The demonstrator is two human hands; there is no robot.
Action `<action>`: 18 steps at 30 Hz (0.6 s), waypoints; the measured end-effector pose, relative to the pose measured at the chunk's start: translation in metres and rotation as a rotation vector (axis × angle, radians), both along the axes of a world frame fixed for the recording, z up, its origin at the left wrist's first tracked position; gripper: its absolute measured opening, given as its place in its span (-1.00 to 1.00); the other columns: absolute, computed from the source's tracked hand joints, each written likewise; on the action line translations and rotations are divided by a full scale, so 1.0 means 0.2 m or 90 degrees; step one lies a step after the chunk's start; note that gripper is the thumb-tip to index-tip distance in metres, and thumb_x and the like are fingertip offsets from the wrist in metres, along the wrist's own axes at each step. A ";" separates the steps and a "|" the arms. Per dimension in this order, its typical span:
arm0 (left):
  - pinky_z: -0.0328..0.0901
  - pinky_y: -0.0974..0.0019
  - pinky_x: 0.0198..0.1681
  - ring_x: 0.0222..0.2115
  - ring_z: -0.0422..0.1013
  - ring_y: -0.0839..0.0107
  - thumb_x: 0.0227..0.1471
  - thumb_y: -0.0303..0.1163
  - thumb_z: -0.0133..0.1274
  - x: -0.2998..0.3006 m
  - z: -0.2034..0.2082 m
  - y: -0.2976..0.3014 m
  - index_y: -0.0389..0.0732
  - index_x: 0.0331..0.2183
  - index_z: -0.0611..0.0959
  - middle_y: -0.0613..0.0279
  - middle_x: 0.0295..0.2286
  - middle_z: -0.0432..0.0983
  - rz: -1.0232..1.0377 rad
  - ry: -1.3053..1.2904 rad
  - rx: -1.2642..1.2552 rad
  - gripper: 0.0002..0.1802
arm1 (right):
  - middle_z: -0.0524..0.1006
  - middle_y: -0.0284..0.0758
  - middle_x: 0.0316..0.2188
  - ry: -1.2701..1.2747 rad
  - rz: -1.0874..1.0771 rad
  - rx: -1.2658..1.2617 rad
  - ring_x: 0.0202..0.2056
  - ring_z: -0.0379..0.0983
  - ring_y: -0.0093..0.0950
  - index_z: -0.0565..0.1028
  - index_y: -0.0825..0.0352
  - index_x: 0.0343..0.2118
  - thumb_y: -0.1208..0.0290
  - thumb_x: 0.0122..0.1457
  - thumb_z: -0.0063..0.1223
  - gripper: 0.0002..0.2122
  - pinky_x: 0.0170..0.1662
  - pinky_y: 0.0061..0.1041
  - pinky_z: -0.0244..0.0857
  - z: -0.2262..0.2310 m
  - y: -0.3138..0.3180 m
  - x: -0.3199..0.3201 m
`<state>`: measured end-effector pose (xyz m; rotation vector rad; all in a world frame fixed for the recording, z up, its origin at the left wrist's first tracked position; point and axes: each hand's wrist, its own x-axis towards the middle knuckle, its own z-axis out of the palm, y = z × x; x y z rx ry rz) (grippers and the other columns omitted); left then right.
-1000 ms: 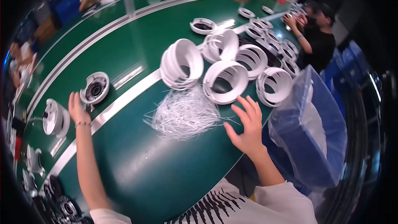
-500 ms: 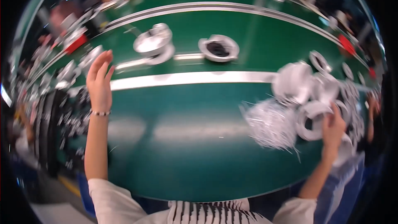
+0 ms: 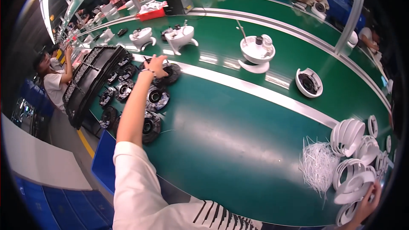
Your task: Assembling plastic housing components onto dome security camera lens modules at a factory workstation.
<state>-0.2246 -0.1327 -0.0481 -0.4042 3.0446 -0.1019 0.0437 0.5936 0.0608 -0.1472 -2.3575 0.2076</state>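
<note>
My left hand (image 3: 156, 66) reaches out at the far left of the green table (image 3: 221, 145), fingers spread. It is over or touching a black round part (image 3: 171, 75), one of several there; whether the fingertips make contact is hard to see. At the right edge, the fingers of my right hand (image 3: 370, 201) are closed on the rim of a white plastic ring-shaped cover (image 3: 354, 188), which is tilted up. More white curved shells (image 3: 347, 136) and rings are heaped just beyond it. A pile of thin clear-white strips (image 3: 318, 166) lies beside them.
A black tray rack (image 3: 96, 79) stands at the left edge. On the green belt beyond the white rail (image 3: 255, 89) sit white bowl-shaped housings (image 3: 257, 51), one with a black inside (image 3: 308, 83). A red bin (image 3: 151, 13) and a grey box (image 3: 180, 3) lie farther off. Other people sit around.
My view has turned to the left and grown sharper. My left hand, raised before, is now down at the black round parts. My right hand now grips a white ring-shaped cover.
</note>
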 end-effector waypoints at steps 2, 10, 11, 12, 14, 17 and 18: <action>-0.21 -0.23 0.06 0.08 -0.06 0.24 -0.41 -0.16 0.20 -0.02 0.05 0.05 0.03 0.03 0.15 0.26 0.02 0.10 0.023 -0.056 -0.018 -0.09 | 0.44 -0.26 -0.39 -0.084 0.051 -0.018 -0.36 0.34 -0.46 0.40 0.45 -0.36 0.59 0.01 -0.10 -0.88 -0.28 -0.57 0.19 -0.07 -0.10 0.00; 0.29 0.28 -0.24 -0.36 0.40 0.14 -0.50 -0.15 0.20 0.00 0.16 0.18 -0.22 -0.37 0.55 0.00 -0.45 0.47 -0.227 0.199 0.109 -0.48 | 0.38 -0.27 -0.70 -0.258 0.464 -0.118 -0.70 0.32 -0.38 0.44 0.37 -0.33 0.65 -0.26 0.00 -0.70 -0.62 -0.48 0.20 -0.26 -1.03 -0.29; 0.29 0.23 -0.27 -0.39 0.40 0.13 -0.49 -0.18 0.18 -0.01 0.16 0.24 -0.23 -0.39 0.54 0.01 -0.47 0.47 -0.231 0.194 0.124 -0.50 | 0.37 -0.27 -0.72 -0.277 0.480 -0.121 -0.71 0.31 -0.37 0.44 0.35 -0.31 0.65 -0.26 -0.01 -0.67 -0.64 -0.46 0.18 -0.30 -1.07 -0.30; 0.30 0.22 -0.29 -0.42 0.41 0.12 -0.48 -0.19 0.18 -0.02 0.18 0.35 -0.24 -0.43 0.54 0.03 -0.51 0.48 -0.240 0.204 0.145 -0.54 | 0.36 -0.28 -0.73 -0.299 0.495 -0.123 -0.73 0.30 -0.37 0.43 0.33 -0.29 0.64 -0.27 -0.02 -0.65 -0.65 -0.44 0.17 -0.34 -1.10 -0.32; 0.30 0.20 -0.34 -0.45 0.41 0.09 -0.39 -0.16 0.14 0.02 0.20 0.56 -0.26 -0.47 0.54 -0.01 -0.54 0.46 -0.289 0.288 0.173 -0.59 | 0.36 -0.29 -0.74 -0.311 0.518 -0.130 -0.74 0.29 -0.36 0.42 0.30 -0.26 0.62 -0.27 -0.03 -0.63 -0.67 -0.41 0.16 -0.42 -1.13 -0.34; 0.30 0.18 -0.38 -0.51 0.40 0.02 -0.30 -0.24 0.08 0.13 0.17 0.77 -0.29 -0.46 0.53 -0.10 -0.60 0.44 -0.306 0.302 0.345 -0.67 | 0.37 -0.26 -0.73 -0.366 0.480 -0.037 -0.71 0.31 -0.31 0.40 0.34 -0.24 0.56 -0.25 -0.02 -0.63 -0.65 -0.37 0.17 -0.49 -1.16 -0.35; 0.30 0.17 -0.40 -0.52 0.40 0.01 -0.29 -0.31 0.06 0.18 0.11 0.80 -0.31 -0.37 0.48 -0.11 -0.61 0.43 -0.311 0.337 0.437 -0.64 | 0.37 -0.26 -0.73 -0.363 0.493 -0.036 -0.71 0.31 -0.31 0.40 0.34 -0.24 0.56 -0.25 -0.02 -0.63 -0.65 -0.37 0.17 -0.50 -1.17 -0.35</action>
